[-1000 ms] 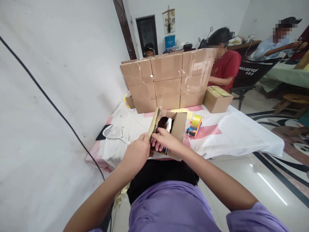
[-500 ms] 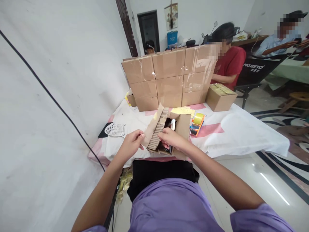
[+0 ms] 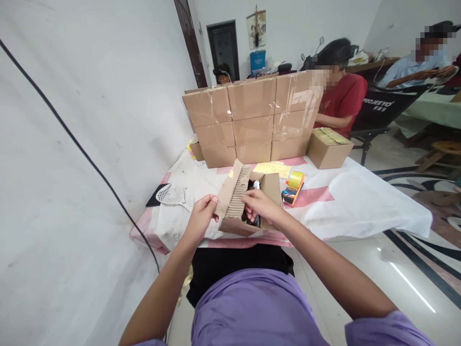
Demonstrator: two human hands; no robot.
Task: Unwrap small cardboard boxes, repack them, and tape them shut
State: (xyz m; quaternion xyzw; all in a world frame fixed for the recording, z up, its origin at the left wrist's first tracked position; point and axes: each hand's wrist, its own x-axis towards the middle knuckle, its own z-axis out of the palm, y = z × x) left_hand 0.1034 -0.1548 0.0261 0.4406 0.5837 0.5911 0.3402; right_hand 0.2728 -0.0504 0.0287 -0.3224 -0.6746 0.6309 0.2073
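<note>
A small open cardboard box [image 3: 271,188] stands at the table's near edge in front of me. My left hand [image 3: 202,216] pinches the lower end of a strip of corrugated cardboard [image 3: 235,194] that leans over the box's left side. My right hand [image 3: 260,204] reaches into the box mouth, fingers curled on the strip's inner edge beside a dark item with a white cap [image 3: 255,185] inside. What lies deeper in the box is hidden.
Taped cartons [image 3: 252,115] are stacked as a wall at the table's back, with one more carton [image 3: 328,148] at the right. A yellow tape dispenser [image 3: 293,186] lies right of the box, a white mesh swatter [image 3: 171,194] on the left. People sit behind and to the right.
The corrugated strip has tipped from nearly upright to leaning left over the box, and my left hand has slid down to its lower end. The right hand has stayed in the box mouth.
</note>
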